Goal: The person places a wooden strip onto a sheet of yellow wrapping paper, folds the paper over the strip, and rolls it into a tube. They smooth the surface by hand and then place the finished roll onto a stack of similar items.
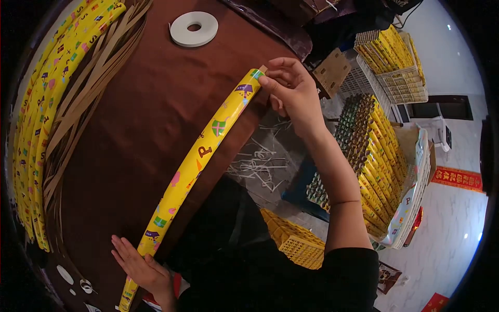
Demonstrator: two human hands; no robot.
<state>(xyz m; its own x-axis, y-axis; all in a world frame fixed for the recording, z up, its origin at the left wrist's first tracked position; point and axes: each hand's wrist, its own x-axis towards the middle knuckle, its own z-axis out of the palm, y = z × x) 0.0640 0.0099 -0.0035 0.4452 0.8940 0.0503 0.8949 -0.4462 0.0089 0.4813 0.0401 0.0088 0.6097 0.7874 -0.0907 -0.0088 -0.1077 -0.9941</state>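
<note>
A long, thin yellow roll (200,156) with a colourful print and the letter P lies diagonally across the brown cloth-covered table (119,135). The end of a brown strip (263,68) sticks out of its upper end. My right hand (292,91) pinches that upper end, with the thumb on the yellow surface and the fingers curled behind. Near the lower end, my left hand (143,270) rests flat across the roll with its fingers stretched out. Beyond the roll, a white roll of tape (194,28) lies flat on the cloth.
Several yellow printed rolls (39,130) and a bundle of brown strips (88,99) line the left side. White scraps (262,164) litter the floor. To the right, a basket (410,203) holds stacked yellow rolls; a white crate (403,83) holds more. A yellow basket (299,249) stands below.
</note>
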